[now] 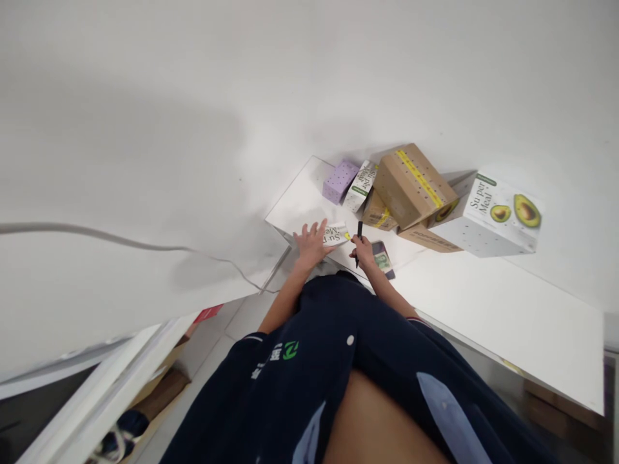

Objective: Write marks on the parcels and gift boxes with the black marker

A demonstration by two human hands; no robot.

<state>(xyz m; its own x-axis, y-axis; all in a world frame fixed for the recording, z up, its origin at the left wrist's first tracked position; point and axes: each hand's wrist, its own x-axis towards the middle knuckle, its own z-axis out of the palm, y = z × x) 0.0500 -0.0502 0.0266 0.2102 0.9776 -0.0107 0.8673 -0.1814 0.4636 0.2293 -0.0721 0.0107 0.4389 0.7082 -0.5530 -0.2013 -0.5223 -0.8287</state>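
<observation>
A small white box [335,234] printed "Su per Meal" lies near the front edge of the white table. My left hand [310,243] holds its left end, fingers spread over it and thumb along the near side. My right hand [363,250] is closed around a black marker pen [360,231], which stands nearly upright at the box's right end. Whether the pen's tip touches anything cannot be seen. Just right of that hand lies a dark flat object, perhaps a phone [383,259], with a green-and-white picture on it.
Along the wall stand a lilac box [340,182], another white box [360,187], a small brown box [379,211], a larger taped carton [411,183] and a big white avocado box [498,216]. The white table [507,296] runs right. A cable [145,245] crosses the left.
</observation>
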